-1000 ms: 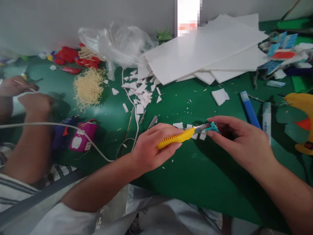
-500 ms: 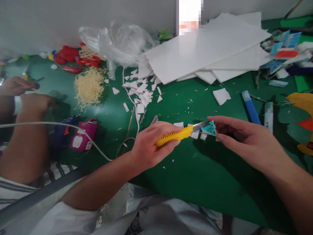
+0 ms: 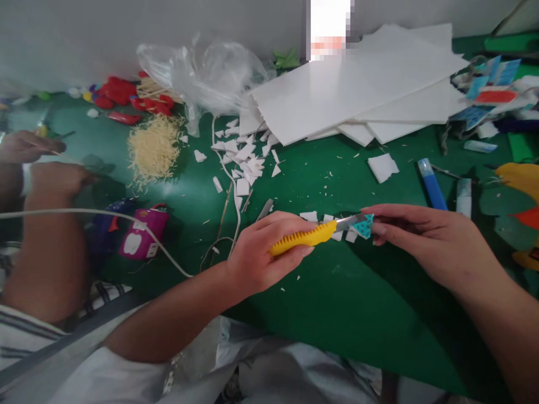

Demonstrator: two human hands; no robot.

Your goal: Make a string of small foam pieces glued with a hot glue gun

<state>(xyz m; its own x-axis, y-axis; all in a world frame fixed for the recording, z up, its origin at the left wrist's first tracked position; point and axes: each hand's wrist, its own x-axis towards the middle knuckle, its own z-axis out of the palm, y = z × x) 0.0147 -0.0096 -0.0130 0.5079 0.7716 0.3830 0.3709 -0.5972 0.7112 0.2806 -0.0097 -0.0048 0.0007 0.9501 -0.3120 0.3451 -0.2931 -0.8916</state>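
Note:
A yellow utility knife [image 3: 304, 237] is wrapped in the fingers of my left hand [image 3: 256, 252], its metal blade pointing right. The blade lies against a small turquoise patterned piece [image 3: 364, 226]. My right hand [image 3: 433, 241] pinches that piece at its right edge between thumb and fingers. Small white foam bits [image 3: 309, 216] lie on the green table [image 3: 328, 320] just behind and below the blade. How deep the blade is in the piece cannot be made out.
White foam sheets [image 3: 337, 95] are stacked at the back, with foam scraps [image 3: 248, 165] beside them. Shredded yellow strands [image 3: 154, 150], a magenta box [image 3: 144, 233] and a cable lie left. Another person's hands [image 3: 61, 179] work at the far left. A blue marker [image 3: 432, 184] lies right.
The turquoise piece has turned slightly in my right hand, whose fingers have drawn closer together. My left hand and the knife have shifted slightly right and down.

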